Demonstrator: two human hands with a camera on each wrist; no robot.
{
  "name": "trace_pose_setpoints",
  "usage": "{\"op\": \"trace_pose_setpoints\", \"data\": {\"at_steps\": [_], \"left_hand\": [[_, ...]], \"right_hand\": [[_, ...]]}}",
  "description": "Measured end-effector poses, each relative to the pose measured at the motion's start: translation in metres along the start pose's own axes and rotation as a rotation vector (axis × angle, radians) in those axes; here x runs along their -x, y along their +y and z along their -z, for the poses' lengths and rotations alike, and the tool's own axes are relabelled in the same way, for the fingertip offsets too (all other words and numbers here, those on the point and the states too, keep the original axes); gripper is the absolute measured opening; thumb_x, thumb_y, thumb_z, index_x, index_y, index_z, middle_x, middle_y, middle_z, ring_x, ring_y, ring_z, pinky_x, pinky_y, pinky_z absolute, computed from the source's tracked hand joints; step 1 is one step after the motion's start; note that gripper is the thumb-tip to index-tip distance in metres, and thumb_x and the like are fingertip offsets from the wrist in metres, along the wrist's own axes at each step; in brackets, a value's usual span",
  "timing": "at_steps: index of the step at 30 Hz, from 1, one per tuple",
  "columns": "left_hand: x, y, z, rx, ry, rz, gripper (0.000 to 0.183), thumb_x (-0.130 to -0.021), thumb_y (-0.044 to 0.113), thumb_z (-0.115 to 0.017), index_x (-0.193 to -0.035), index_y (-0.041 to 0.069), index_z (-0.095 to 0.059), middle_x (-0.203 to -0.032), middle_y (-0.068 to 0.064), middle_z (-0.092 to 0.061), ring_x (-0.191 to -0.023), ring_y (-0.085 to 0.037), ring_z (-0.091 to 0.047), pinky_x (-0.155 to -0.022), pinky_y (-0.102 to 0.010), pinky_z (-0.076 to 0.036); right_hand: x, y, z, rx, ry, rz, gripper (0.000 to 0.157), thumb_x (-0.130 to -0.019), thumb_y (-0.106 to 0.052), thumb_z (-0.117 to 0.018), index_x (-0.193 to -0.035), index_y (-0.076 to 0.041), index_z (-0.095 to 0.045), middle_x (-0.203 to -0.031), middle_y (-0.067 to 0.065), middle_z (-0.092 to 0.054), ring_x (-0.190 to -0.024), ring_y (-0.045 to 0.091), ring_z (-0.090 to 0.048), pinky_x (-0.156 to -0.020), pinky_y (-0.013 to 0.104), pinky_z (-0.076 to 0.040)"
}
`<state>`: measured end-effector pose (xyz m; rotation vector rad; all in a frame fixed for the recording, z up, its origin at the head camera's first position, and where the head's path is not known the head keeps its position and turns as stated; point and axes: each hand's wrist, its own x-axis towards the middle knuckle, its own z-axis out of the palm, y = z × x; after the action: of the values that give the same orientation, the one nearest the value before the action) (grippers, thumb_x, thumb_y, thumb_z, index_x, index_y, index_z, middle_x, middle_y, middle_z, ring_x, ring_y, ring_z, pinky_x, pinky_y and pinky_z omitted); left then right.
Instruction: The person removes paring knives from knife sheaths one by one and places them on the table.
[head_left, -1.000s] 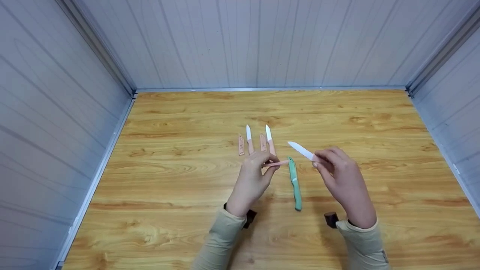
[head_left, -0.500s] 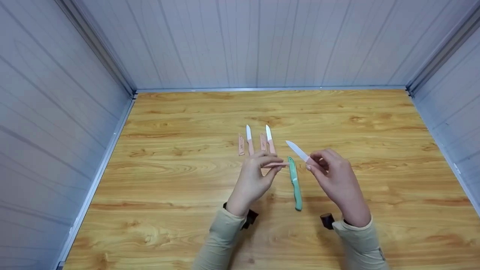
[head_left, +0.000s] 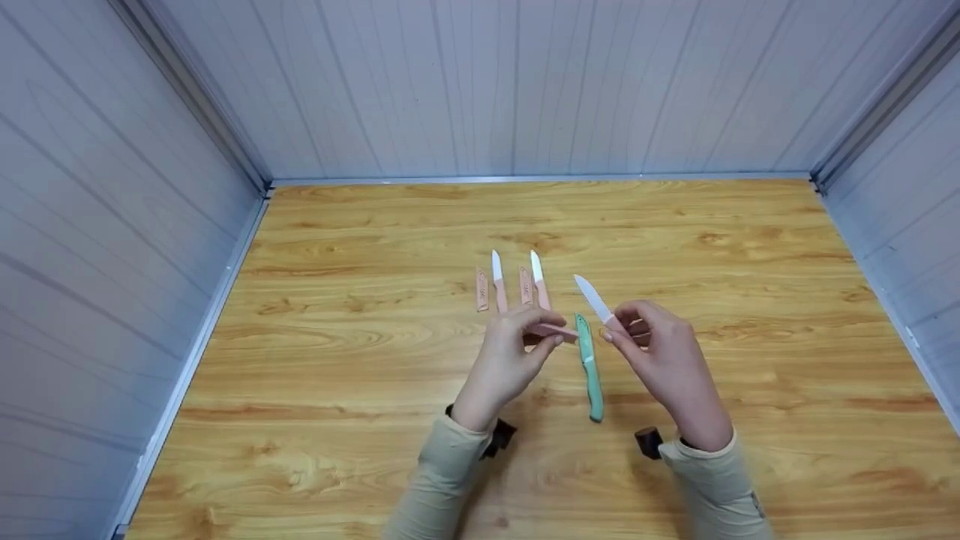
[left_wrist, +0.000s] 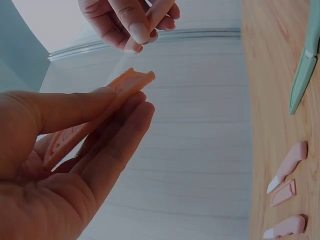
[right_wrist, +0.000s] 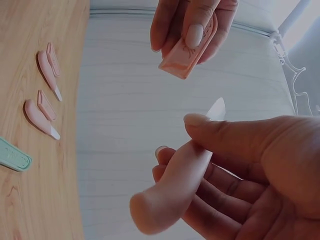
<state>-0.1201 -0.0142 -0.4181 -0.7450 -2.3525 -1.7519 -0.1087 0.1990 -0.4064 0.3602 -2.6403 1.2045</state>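
My left hand [head_left: 510,360] pinches a pink knife sheath [left_wrist: 95,117] between thumb and fingers, its open end facing the right hand. In my right hand [head_left: 667,360] is a knife with a pink handle [right_wrist: 172,185], held by the handle; its white blade [head_left: 592,298] points up and to the left. Knife and sheath are apart. Below the gap between the hands, a green knife [head_left: 590,375] lies on the table with its green sheath [head_left: 583,334] over the blade.
Beyond the left hand, two pink-handled knives [head_left: 500,289] [head_left: 541,289] lie side by side on the wooden table [head_left: 337,360]. To the left of each lies a pink sheath [head_left: 482,289] [head_left: 526,285]. Pale panel walls [head_left: 480,90] stand at the back and sides.
The right hand has moved left with the knife, closer to the left hand, and the blade has turned steeper. The sheath has tilted slightly in the left hand.
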Motion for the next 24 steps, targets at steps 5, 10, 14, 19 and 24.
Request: {"op": "trace_pose_setpoints", "data": {"at_steps": [5, 10, 14, 19, 24], "left_hand": [[-0.0001, 0.0000, 0.0015, 0.022, 0.009, 0.016, 0.026, -0.085, -0.003, -0.069, -0.103, 0.000, -0.050, -0.088, -0.005, -0.070, -0.084, -0.009, -0.067, -0.071, -0.023, -0.054], [0.0004, 0.0007, 0.0028, 0.032, 0.019, 0.056, 0.036, -0.084, 0.001, -0.072, -0.105, 0.000, -0.043, -0.088, -0.001, -0.069, -0.082, -0.008, -0.066, -0.073, -0.026, -0.053], [0.0010, 0.0009, 0.0031, 0.062, 0.011, 0.064, 0.027, -0.083, 0.000, -0.073, -0.099, 0.002, -0.051, -0.085, -0.003, -0.067, -0.081, -0.010, -0.066, -0.072, -0.028, -0.054], [0.0012, 0.0009, 0.0036, 0.090, -0.019, 0.082, 0.016, -0.080, 0.000, -0.075, -0.090, 0.004, -0.063, -0.084, -0.003, -0.067, -0.077, -0.010, -0.066, -0.070, -0.027, -0.054], [0.0001, -0.0001, 0.0029, 0.074, -0.039, 0.084, 0.008, -0.081, 0.004, -0.075, -0.088, 0.005, -0.071, -0.084, 0.002, -0.071, -0.077, -0.007, -0.066, -0.073, -0.026, -0.053]], "right_hand": [[-0.0008, 0.0001, -0.0011, -0.049, 0.013, -0.043, 0.025, -0.085, -0.015, -0.074, -0.107, -0.005, -0.065, -0.089, 0.003, -0.066, -0.076, 0.014, -0.067, -0.065, 0.029, -0.056], [-0.0011, 0.0001, -0.0018, -0.095, 0.026, -0.034, 0.027, -0.084, -0.011, -0.074, -0.108, -0.003, -0.066, -0.086, 0.004, -0.065, -0.073, 0.016, -0.067, -0.064, 0.029, -0.056], [-0.0007, -0.0004, -0.0017, -0.082, 0.016, -0.024, 0.022, -0.085, -0.013, -0.073, -0.105, -0.004, -0.066, -0.086, 0.003, -0.065, -0.072, 0.015, -0.067, -0.064, 0.029, -0.056], [-0.0001, -0.0014, -0.0014, -0.056, 0.005, -0.028, 0.022, -0.088, -0.020, -0.071, -0.105, -0.007, -0.066, -0.088, 0.000, -0.065, -0.073, 0.012, -0.066, -0.063, 0.027, -0.056], [0.0002, -0.0028, -0.0012, -0.060, 0.008, -0.034, 0.022, -0.088, -0.019, -0.071, -0.105, -0.007, -0.066, -0.087, 0.000, -0.065, -0.073, 0.011, -0.066, -0.063, 0.027, -0.056]]}}
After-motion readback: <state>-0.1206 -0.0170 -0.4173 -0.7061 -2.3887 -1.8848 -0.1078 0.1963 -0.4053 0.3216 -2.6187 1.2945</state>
